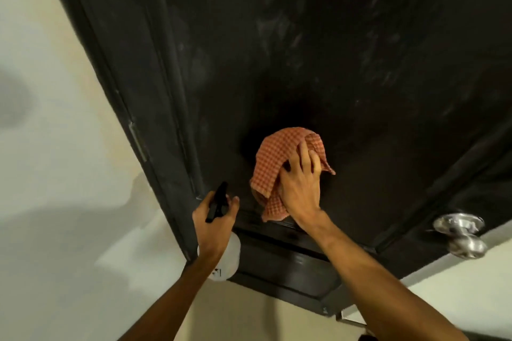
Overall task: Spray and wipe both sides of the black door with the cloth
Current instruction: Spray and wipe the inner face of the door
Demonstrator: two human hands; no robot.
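The black door (318, 50) fills most of the view, rising away from the camera, its dark face streaked with pale smears in the far upper part. The right hand (300, 188) is raised against the middle of the door with the forearm reaching up from the near right; its fingers are spread and slightly bent, pressing a bunched orange checked cloth (279, 155) flat to the surface, with part of the cloth folded over the fingertips and another part hanging below the palm. To the left and a little nearer, the left hand (214, 225) comes up on a straight forearm from the near centre and grips a spray bottle (224, 253) by its neck, fingers curled around the black trigger head (217, 201), whose nozzle points up toward the door just beside the left frame edge. The bottle's whitish translucent body shows below the wrist, partly hidden by the hand. A hinge (137, 141) sits on the left edge of the door, against the cream wall (55, 147). At the right edge, well apart from both hands, a round silver doorknob (461, 232) sticks out.
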